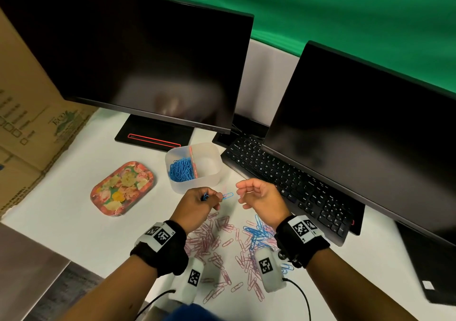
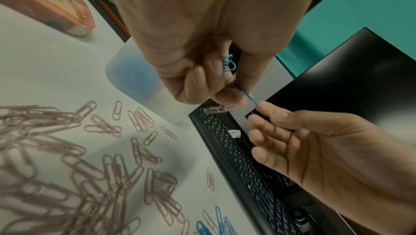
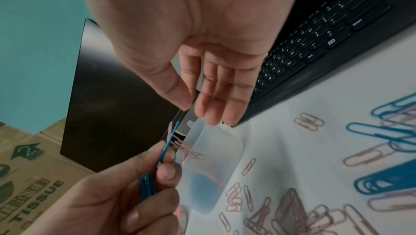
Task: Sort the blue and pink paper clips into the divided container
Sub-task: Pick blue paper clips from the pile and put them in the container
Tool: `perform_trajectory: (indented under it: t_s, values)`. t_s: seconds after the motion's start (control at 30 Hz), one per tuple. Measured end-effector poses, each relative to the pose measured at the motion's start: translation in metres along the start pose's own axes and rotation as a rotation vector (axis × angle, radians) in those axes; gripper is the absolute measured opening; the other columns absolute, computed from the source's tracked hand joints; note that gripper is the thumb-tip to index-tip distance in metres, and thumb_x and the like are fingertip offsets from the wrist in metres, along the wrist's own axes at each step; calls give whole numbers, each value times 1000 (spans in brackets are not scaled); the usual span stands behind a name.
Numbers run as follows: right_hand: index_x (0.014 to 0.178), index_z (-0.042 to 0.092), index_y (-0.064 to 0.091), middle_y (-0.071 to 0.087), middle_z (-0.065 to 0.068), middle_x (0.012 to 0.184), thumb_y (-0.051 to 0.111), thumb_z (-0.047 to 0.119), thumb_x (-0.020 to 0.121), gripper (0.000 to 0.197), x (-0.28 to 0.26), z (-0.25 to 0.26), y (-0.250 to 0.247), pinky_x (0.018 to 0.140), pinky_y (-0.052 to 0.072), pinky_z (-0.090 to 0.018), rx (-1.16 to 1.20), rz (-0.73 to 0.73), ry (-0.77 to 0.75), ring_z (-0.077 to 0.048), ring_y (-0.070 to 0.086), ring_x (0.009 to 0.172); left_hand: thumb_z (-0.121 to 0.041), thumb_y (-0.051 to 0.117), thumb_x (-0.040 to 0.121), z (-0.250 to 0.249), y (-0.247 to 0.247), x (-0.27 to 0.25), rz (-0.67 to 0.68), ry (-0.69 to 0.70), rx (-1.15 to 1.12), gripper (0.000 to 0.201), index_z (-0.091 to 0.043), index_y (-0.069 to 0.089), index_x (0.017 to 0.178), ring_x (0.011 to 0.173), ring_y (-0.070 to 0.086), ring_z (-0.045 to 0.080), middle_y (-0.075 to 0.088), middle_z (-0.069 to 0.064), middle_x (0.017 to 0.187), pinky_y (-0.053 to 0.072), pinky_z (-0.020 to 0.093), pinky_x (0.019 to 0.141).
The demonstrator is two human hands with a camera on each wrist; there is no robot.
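Left hand [image 1: 197, 201] raised over the desk [image 1: 74, 222], fingers curled round a small bunch of blue clips [image 1: 205, 196]. One blue clip [image 1: 228, 195] sticks out from its fingertips toward the other hand; a pink clip hangs close by it, and from the wrist views I cannot tell whether it is hooked on or loose.

Right hand [image 1: 259, 196] opposite, palm turned inward, fingers relaxed and slightly bent, holding nothing. Its fingertips are near the protruding clip's tip; contact is unclear.

Divided container [image 1: 214, 172]: translucent white tub standing on the desk just beyond both hands. Left compartment holds a heap of blue paper clips [image 1: 181, 170]. A reddish divider runs down the middle. The right compartment shows only pale plastic from the head view.

On the desk, nearer the person: a wide scatter of pink paper clips [image 1: 209, 241] below the left hand, running on to the right. A tangle of loose blue paper clips [image 1: 256, 234] lies under the right wrist, mixed with pink ones.

Left of the container, a flowered tin [image 1: 122, 188] lies flat. A black keyboard [image 1: 283, 180] sits to the right, partly under the right-hand monitor [image 1: 357, 123]. A second monitor [image 1: 135, 57] stands behind the container. A cardboard box [image 1: 29, 113] stands at the far left. Both wrists wear black bands with printed markers.
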State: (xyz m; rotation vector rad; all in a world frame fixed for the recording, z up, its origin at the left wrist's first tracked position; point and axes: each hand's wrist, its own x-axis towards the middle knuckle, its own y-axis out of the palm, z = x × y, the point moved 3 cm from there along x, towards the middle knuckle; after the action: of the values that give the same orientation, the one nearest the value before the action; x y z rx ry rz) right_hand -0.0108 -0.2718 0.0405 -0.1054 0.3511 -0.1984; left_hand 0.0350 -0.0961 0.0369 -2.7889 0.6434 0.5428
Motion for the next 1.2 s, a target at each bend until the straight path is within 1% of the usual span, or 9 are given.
perform_trajectory:
  t_s: [0.23, 0.37, 0.43, 0.57, 0.63, 0.77, 0.87, 1.03, 1.2]
  values:
    - [107, 28, 66, 69, -6, 108, 69, 7, 84, 32, -4, -16, 9, 85, 53, -30, -79, 138, 16, -14, 62, 85, -18, 59, 94, -2, 6, -3, 70, -5, -47, 19, -11, 68, 78, 47, 35, 11, 61, 0, 65, 32, 23, 48]
    - [85, 22, 77, 75, -7, 92, 68, 21, 84, 8, -9, -20, 25, 99, 48, -48, -29, 146, -30, -17, 66, 90, -17, 58, 94, -2, 9, -3, 105, -29, -107, 20, -14, 68, 78, 48, 33, 12, 54, 5, 64, 30, 24, 50]
    - [85, 25, 77, 76, -7, 93, 67, 34, 82, 14, -12, -20, 26, 99, 49, -49, -66, 114, -46, -17, 67, 93, -17, 57, 94, -2, 7, -2, 106, -41, -135, 21, -13, 67, 77, 48, 30, 12, 52, 6, 64, 29, 22, 48]
    - [101, 25, 76, 74, 16, 83, 63, 28, 92, 17, -20, -20, 17, 80, 51, -21, -168, 84, -105, 1, 66, 80, -15, 55, 96, 2, 0, 1, 73, -64, -175, 23, -9, 61, 75, 46, 28, 13, 54, 6, 68, 27, 21, 45]
    - [103, 27, 74, 76, 10, 89, 63, 33, 90, 18, -22, -24, 10, 78, 49, -20, -207, 25, -131, 2, 66, 78, -14, 53, 96, 6, -3, 3, 66, -96, -255, 24, -8, 59, 74, 46, 25, 12, 52, 7, 69, 23, 22, 46]
    - [86, 19, 72, 69, -21, 85, 55, 56, 83, 41, -19, -41, 3, 63, 43, -29, -379, 43, -62, -33, 50, 61, -14, 51, 97, 10, -5, 4, 96, -117, -342, 23, -9, 57, 75, 47, 24, 10, 53, 4, 68, 21, 22, 47]
    - [76, 9, 65, 60, -8, 62, 56, 42, 90, 37, -17, -49, -3, 59, 43, -27, -586, 51, 15, -13, 41, 55, -12, 52, 97, 9, -4, 3, 84, -115, -319, 22, -9, 59, 76, 46, 25, 10, 55, 5, 70, 23, 23, 47]
    - [113, 22, 69, 71, 1, 105, 62, 33, 87, 29, -14, -57, -6, 92, 52, -28, -706, 70, 140, -14, 65, 96, -7, 53, 94, 1, -24, 8, -26, -117, -297, 14, -8, 64, 85, 49, 35, 10, 58, 5, 74, 30, 25, 52]
    - [115, 23, 68, 68, 3, 107, 62, 34, 89, 29, -22, -55, -20, 95, 50, -30, -692, -27, 143, -15, 62, 101, -8, 52, 87, -23, -80, 52, -314, -50, 185, 20, -16, 67, 76, 70, 58, 28, 67, 9, 85, 51, 33, 64]
